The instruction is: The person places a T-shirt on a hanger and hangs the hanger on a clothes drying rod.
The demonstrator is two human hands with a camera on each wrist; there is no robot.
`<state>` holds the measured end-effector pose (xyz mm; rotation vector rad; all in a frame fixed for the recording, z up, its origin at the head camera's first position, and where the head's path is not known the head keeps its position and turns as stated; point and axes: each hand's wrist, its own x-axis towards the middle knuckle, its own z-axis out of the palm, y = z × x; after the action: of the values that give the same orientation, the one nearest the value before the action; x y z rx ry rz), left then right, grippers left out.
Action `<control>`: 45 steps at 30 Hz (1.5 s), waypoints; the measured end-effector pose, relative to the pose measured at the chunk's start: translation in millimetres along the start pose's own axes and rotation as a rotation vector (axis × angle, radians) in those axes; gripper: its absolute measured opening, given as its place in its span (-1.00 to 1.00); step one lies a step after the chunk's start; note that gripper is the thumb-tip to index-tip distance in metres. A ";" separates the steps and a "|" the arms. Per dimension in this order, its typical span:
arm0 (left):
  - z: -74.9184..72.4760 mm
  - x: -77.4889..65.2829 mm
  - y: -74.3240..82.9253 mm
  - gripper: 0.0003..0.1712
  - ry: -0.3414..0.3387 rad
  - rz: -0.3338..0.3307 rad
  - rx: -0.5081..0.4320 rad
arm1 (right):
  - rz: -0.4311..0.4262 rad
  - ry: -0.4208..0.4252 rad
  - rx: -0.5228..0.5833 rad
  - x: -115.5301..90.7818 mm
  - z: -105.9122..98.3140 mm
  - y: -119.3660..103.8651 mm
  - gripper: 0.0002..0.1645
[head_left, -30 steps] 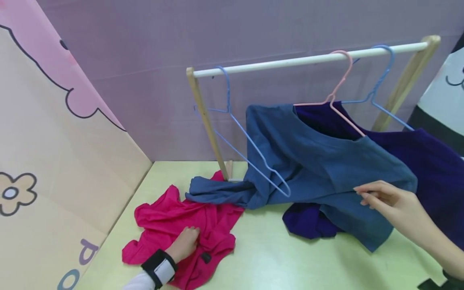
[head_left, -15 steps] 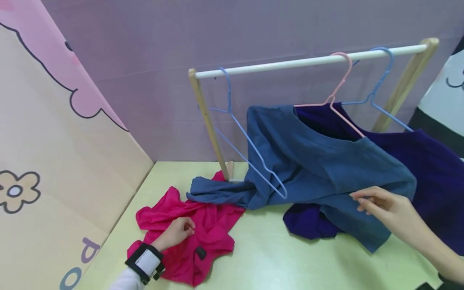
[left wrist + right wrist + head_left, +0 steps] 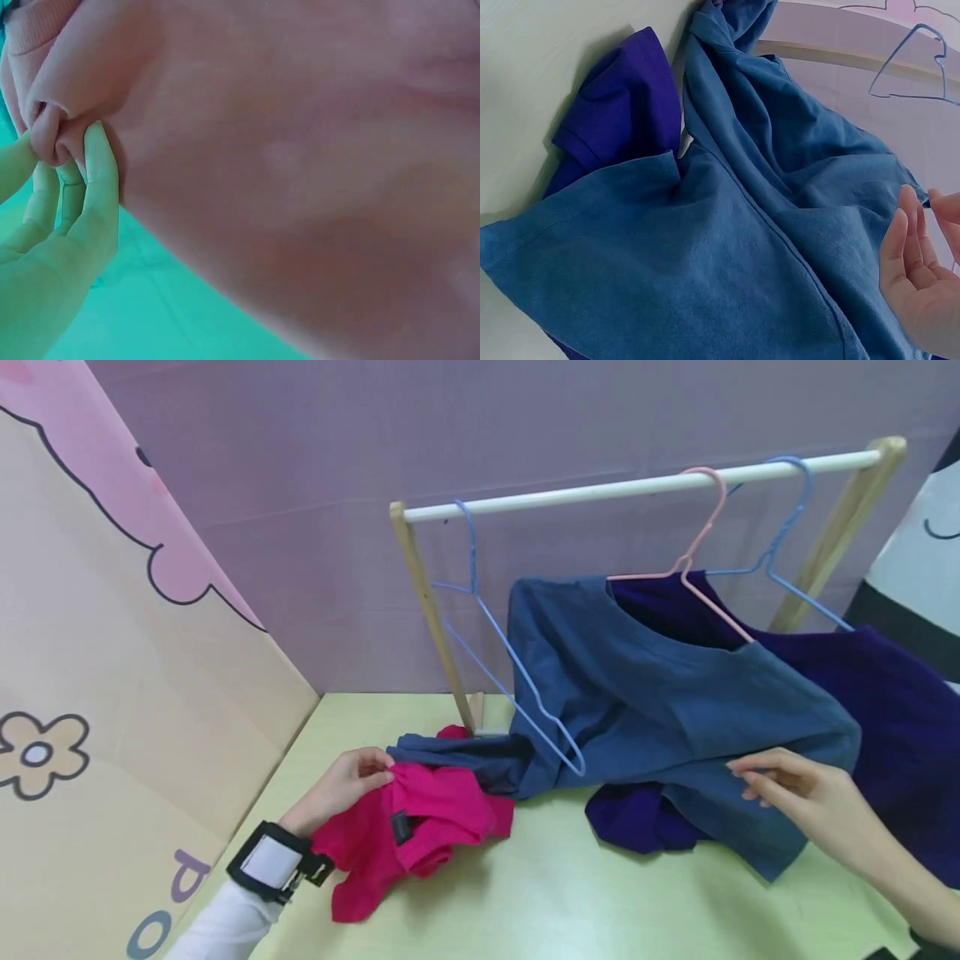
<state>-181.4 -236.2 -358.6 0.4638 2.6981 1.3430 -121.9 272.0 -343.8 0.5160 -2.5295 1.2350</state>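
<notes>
A bright pink shirt (image 3: 450,802) with a small black tag lies rumpled on the table, partly lifted. My left hand (image 3: 352,785) pinches a fold of it between thumb and fingertips. In the left wrist view the pinched cloth (image 3: 262,150) fills most of the frame, its colour washed out. My right hand (image 3: 802,789) hovers in front of a blue-grey shirt (image 3: 675,693), fingers loosely bent and holding nothing. That shirt hangs from a pink hanger (image 3: 705,527) and spreads broadly in the right wrist view.
A clothes rack with a white rail (image 3: 585,492) and wooden legs stands at the back. A bare blue hanger (image 3: 525,672) hangs at its left end. A dark purple shirt (image 3: 900,718) hangs on another blue hanger (image 3: 787,527). A printed wall panel (image 3: 112,652) borders the left side.
My left hand has moved up and away from me, taking hold of the pink shirt and lifting part of it into a bunch. My right hand stays nearly still.
</notes>
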 end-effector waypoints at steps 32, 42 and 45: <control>15.0 31.2 100.0 -0.83 -0.109 0.143 -0.104 | -0.136 -0.121 0.142 5.2 26.0 -19.7 -0.70; 51.8 40.5 100.5 -0.84 -0.252 0.195 -0.138 | -0.387 -0.293 0.100 -3.6 85.6 -48.6 -0.23; 60.3 42.4 99.3 -0.84 -0.277 0.213 -0.146 | -0.342 -0.359 0.070 -5.1 99.6 -54.5 -0.13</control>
<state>-186.1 -120.8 -314.5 0.8715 2.3619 1.3946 -102.9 162.5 -367.1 1.2271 -2.5278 1.1871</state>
